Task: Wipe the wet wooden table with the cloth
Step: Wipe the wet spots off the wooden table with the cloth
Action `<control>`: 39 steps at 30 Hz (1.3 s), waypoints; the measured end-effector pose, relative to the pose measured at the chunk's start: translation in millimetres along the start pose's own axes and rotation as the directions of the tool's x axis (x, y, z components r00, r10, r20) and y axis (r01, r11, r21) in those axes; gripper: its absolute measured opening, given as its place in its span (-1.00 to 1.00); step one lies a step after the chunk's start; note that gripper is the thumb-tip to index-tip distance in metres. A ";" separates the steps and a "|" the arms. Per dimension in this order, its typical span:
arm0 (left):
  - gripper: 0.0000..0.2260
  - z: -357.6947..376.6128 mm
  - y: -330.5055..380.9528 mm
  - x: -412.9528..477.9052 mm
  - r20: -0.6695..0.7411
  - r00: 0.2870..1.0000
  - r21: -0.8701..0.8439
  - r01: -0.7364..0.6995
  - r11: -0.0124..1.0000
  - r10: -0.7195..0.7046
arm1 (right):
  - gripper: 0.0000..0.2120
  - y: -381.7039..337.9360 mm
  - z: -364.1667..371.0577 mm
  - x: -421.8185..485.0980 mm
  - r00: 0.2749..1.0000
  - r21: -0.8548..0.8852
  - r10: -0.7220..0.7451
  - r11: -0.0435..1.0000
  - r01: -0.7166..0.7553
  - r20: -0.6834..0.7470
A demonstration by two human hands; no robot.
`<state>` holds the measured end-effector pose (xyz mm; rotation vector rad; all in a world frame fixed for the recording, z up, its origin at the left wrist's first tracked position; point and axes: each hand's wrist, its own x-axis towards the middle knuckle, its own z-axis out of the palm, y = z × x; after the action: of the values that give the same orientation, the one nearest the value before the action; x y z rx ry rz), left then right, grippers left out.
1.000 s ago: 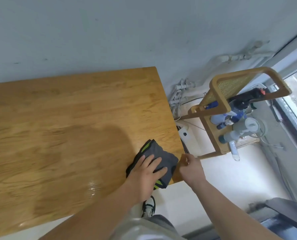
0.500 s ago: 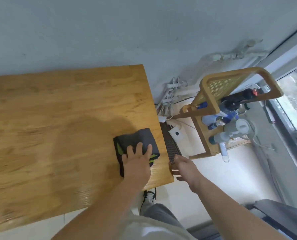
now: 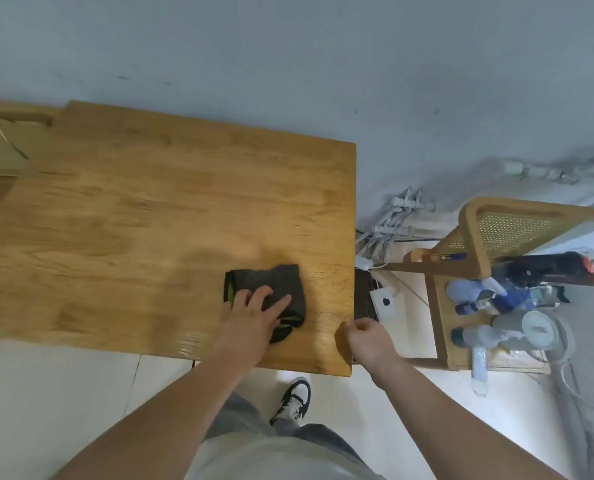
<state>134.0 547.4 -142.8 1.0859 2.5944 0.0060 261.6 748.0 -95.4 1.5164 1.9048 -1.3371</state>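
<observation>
Cloth (image 3: 281,282): dark grey, folded, squarish | left hand (image 3: 250,320): flat fingers pressing it on wooden table (image 3: 150,220) | right hand (image 3: 366,337): curled at edge, grip unclear

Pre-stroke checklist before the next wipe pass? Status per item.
1. Grip: left hand pressing flat on cloth: ok.
2. Placement: cloth wholly on the table, short of its right edge: ok.
3. Clearance: right hand apart from the cloth, fingers curled, at the near right corner: ok.
4. Near edge dry: not ok, glossy patch shows there.
5. Cloth able to soak up more: cannot tell.
</observation>
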 end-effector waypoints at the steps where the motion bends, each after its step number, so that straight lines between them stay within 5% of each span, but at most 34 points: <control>1: -0.53 2.6 -4.5 -4.5 -0.029 0.993 -0.034 0.111 0.993 -0.112 | -0.72 2.4 2.6 1.7 1.000 -0.025 -0.006 1.000 0.006 0.006; 3: -0.46 5.0 14.0 -13.3 -0.029 0.965 -0.078 0.257 0.963 -0.260 | -0.77 4.8 4.2 1.3 1.000 -0.023 -0.013 1.000 0.013 0.008; 5: -0.36 9.2 55.6 -24.9 0.010 0.966 -0.108 0.258 0.960 -0.258 | -0.79 5.3 1.6 -2.1 1.000 0.062 0.005 0.998 -0.006 0.014; 9: -0.38 27.9 106.5 -43.6 0.028 0.975 -0.153 -0.213 0.965 0.220 | -0.73 7.6 -5.4 -0.3 0.998 0.157 0.064 0.986 -0.062 -0.006; 12: -0.55 24.8 68.5 -29.7 -0.013 0.934 -0.030 -0.358 0.933 0.358 | -0.74 6.6 -6.9 5.7 0.996 0.051 0.025 0.998 -0.021 -0.088; 14: -0.57 22.9 22.3 -24.2 -0.042 0.969 -0.019 -0.243 0.970 0.243 | -0.72 0.7 -5.5 6.6 0.996 -0.014 -0.020 1.000 0.018 -0.085; 16: -0.56 17.1 -23.1 -26.3 -0.108 0.990 -0.091 0.078 0.993 -0.087 | -0.71 -5.1 -2.0 5.7 0.998 -0.002 -0.051 0.999 0.051 -0.025; 18: -0.54 10.6 -42.8 -24.2 -0.112 0.908 -0.199 0.378 0.904 -0.404 | -0.68 -10.2 -0.1 8.1 0.998 0.000 -0.055 0.998 0.055 0.019; 21: -0.44 -3.5 -9.0 -11.6 -0.043 0.859 -0.156 0.499 0.852 -0.511 | -0.82 -13.9 -4.8 11.4 1.000 0.082 0.001 0.997 -0.004 0.031; 23: -0.35 -4.7 33.7 -6.7 -0.018 0.924 -0.115 0.377 0.919 -0.381 | -0.94 -19.0 -12.7 9.7 0.997 0.190 0.058 0.979 -0.068 0.059; 25: -0.30 1.9 67.5 -4.1 0.039 0.996 -0.075 0.088 0.993 -0.085 | -0.91 -19.5 -20.4 12.9 0.994 0.218 0.075 0.972 -0.090 0.080; 28: -0.33 4.4 77.8 8.4 0.167 0.891 0.015 -0.430 0.903 0.422 | -0.83 -16.3 -29.7 19.7 0.999 0.186 0.043 0.982 -0.038 -0.024; 30: -0.43 -5.0 58.1 30.8 0.173 0.827 0.091 -0.554 0.827 0.535 | -0.82 -16.5 -34.8 24.8 0.995 0.202 0.033 0.979 -0.014 -0.093; 32: -0.49 -17.5 31.2 59.3 0.143 0.880 0.128 -0.471 0.873 0.453 | -0.81 -21.8 -37.8 29.8 0.995 0.265 0.040 0.964 -0.015 -0.090; 35: -0.52 -36.6 -0.3 89.5 0.112 0.989 0.031 -0.101 0.994 0.097 | -0.83 -34.5 -37.3 33.8 0.995 0.284 0.070 0.958 -0.048 -0.071; 39: -0.39 -50.2 23.8 109.3 0.146 0.977 -0.062 0.167 0.984 -0.156 | -0.89 -52.4 -32.9 41.4 0.995 0.235 0.092 0.969 -0.081 -0.034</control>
<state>63.8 646.2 -124.6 0.8167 2.5259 -0.0121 208.5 799.5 -87.3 1.7326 1.7337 -1.5435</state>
